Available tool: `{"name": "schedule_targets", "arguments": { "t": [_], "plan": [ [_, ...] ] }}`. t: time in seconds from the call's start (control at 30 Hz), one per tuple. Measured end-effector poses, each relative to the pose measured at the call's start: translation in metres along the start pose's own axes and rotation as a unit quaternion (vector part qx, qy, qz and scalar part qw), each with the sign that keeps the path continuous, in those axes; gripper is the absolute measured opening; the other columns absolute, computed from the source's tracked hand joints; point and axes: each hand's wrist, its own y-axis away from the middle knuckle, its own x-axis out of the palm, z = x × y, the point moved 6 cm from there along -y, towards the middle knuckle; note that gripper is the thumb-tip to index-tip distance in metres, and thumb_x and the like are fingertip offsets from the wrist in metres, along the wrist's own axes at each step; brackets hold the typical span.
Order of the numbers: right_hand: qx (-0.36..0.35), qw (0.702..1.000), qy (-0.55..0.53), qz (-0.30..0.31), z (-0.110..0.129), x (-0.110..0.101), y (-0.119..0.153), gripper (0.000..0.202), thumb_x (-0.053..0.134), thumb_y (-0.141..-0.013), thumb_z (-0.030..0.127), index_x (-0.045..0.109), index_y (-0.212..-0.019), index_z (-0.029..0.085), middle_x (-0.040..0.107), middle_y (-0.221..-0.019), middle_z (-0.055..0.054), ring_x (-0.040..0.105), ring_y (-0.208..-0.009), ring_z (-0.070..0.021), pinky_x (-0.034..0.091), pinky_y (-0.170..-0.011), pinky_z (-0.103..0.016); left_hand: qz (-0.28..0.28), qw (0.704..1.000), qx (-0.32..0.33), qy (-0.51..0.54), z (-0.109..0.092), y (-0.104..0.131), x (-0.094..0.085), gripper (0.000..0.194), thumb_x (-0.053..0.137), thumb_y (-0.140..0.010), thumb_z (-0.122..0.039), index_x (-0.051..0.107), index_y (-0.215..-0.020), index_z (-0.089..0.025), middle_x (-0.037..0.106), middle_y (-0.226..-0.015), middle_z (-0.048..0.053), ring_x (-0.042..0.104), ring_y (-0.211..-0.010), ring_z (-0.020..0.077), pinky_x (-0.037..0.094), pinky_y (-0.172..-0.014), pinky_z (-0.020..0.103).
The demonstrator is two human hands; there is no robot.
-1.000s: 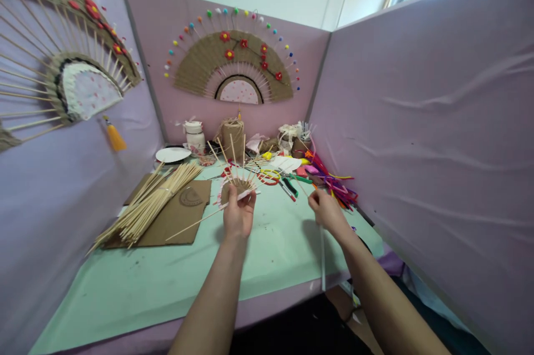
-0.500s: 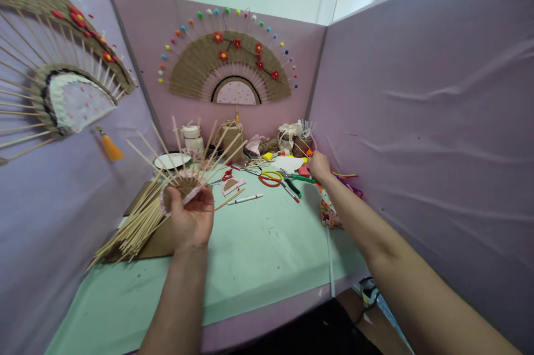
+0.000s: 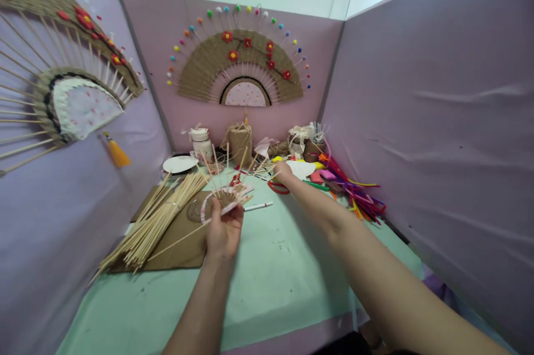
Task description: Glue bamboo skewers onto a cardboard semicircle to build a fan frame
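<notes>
My left hand grips a small half-round cardboard fan base with a pink and white rim, thumb on its face. Several thin sticks spread upward from the base. Farther off, my right hand reaches over the middle of the table beside scissors with red handles and some loose sticks; its fingers are too small and blurred to make out. A white pen lies just right of my left hand. The bundle of pale sticks rests on brown cardboard at the left.
Along the back stand a white jar, a twine roll and a jar of glue sticks. Colourful pipe cleaners lie at the right. Decorated fans hang on the back panel and left panel.
My right hand has moved left from the jars at the right to the middle. My left hand with the fan base has shifted right and slightly down. The view has shifted somewhat.
</notes>
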Motion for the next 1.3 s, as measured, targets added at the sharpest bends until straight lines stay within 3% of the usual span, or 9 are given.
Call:
{"name": "schedule_targets", "arguments": {
  "t": [0.17, 0.37, 0.5, 0.63, 0.7, 0.8, 0.93, 1.17, 1.3],
  "plan": [
    [-0.024, 1.000, -0.007, -0.006, 0.005, 0.002, -0.003, 0.035, 0.059, -0.093, 0.036, 0.057, -0.122, 0.016, 0.059, -0.122, -0.010, 0.061, -0.104, -0.0221, 0.053, -0.087, -0.043, 0.002, 1.000, -0.007, -0.016, 0.007, -0.005, -0.010, 0.016, 0.058, -0.092, -0.024, 0.066, -0.082, -0.014, 0.072, -0.075, 0.002, 0.068, -0.062, 0.0101, 0.059, -0.058, 0.020],
    [-0.059, 0.997, -0.045, -0.027, 0.003, -0.028, 0.021, 0.035, 0.059, -0.093, 0.035, 0.057, -0.123, 0.017, 0.059, -0.124, -0.010, 0.061, -0.105, -0.0221, 0.053, -0.088, -0.043, 0.012, 1.000, 0.004, -0.019, 0.006, -0.007, -0.009, 0.010, 0.064, -0.088, -0.020, 0.066, -0.080, -0.015, 0.072, -0.076, 0.001, 0.069, -0.066, 0.0103, 0.061, -0.064, 0.022],
    [-0.082, 0.990, -0.112, -0.019, -0.002, -0.050, 0.067, 0.030, 0.058, -0.093, 0.036, 0.061, -0.114, 0.016, 0.062, -0.115, -0.009, 0.062, -0.100, -0.0203, 0.052, -0.086, -0.041, 0.035, 0.999, -0.003, -0.034, 0.007, -0.005, -0.006, 0.010, 0.061, -0.086, -0.008, 0.065, -0.079, -0.014, 0.072, -0.073, 0.001, 0.068, -0.066, 0.0101, 0.060, -0.065, 0.022],
    [-0.112, 0.969, -0.220, -0.022, -0.015, -0.068, 0.135, 0.020, 0.063, -0.086, 0.030, 0.067, -0.073, 0.015, 0.069, -0.079, -0.008, 0.061, -0.081, -0.0188, 0.045, -0.076, -0.031, 0.059, 0.997, -0.019, -0.053, 0.011, 0.000, -0.004, 0.013, 0.061, -0.083, -0.002, 0.066, -0.079, -0.012, 0.072, -0.072, 0.002, 0.068, -0.063, 0.0097, 0.060, -0.066, 0.021],
    [-0.125, 0.948, -0.291, -0.027, -0.021, -0.072, 0.169, 0.013, 0.066, -0.080, 0.027, 0.068, -0.073, 0.017, 0.067, -0.070, -0.003, 0.059, -0.072, -0.0170, 0.042, -0.069, -0.028, 0.070, 0.995, -0.027, -0.058, 0.013, 0.002, -0.002, 0.013, 0.062, -0.081, 0.000, 0.066, -0.078, -0.012, 0.072, -0.072, 0.003, 0.068, -0.063, 0.0100, 0.060, -0.066, 0.021],
    [-0.129, 0.901, -0.414, -0.029, -0.025, -0.066, 0.209, 0.017, 0.071, -0.072, 0.033, 0.068, -0.078, 0.018, 0.065, -0.067, 0.000, 0.056, -0.066, -0.0160, 0.042, -0.064, -0.028, 0.085, 0.994, -0.033, -0.064, 0.018, 0.007, 0.001, 0.014, 0.061, -0.081, 0.001, 0.066, -0.077, -0.011, 0.072, -0.070, 0.003, 0.068, -0.060, 0.0098, 0.060, -0.064, 0.020],
    [-0.106, 0.800, -0.589, -0.028, -0.009, -0.042, 0.234, 0.025, 0.074, -0.067, 0.038, 0.066, -0.084, 0.021, 0.067, -0.074, -0.001, 0.058, -0.067, -0.0166, 0.044, -0.060, -0.028, 0.109, 0.990, -0.040, -0.077, 0.025, 0.015, 0.004, 0.015, 0.063, -0.079, 0.002, 0.068, -0.083, -0.012, 0.074, -0.075, 0.004, 0.070, -0.063, 0.0120, 0.060, -0.062, 0.020],
    [-0.070, 0.605, -0.793, -0.029, 0.047, -0.019, 0.232, 0.025, 0.079, -0.062, 0.034, 0.065, -0.079, 0.023, 0.069, -0.081, 0.000, 0.062, -0.076, -0.0168, 0.046, -0.068, -0.029, 0.141, 0.986, -0.044, -0.084, 0.031, 0.024, 0.006, 0.017, 0.067, -0.077, -0.001, 0.070, -0.087, -0.015, 0.075, -0.082, 0.003, 0.071, -0.071, 0.0114, 0.059, -0.070, 0.019],
    [-0.043, 0.538, -0.841, -0.036, 0.055, -0.020, 0.228, 0.025, 0.080, -0.058, 0.031, 0.065, -0.076, 0.022, 0.068, -0.078, 0.002, 0.062, -0.075, -0.0148, 0.046, -0.072, -0.028, 0.141, 0.986, -0.045, -0.080, 0.033, 0.026, 0.006, 0.020, 0.067, -0.076, -0.001, 0.069, -0.088, -0.016, 0.075, -0.082, 0.002, 0.071, -0.069, 0.0102, 0.058, -0.066, 0.018]
  ]
}}
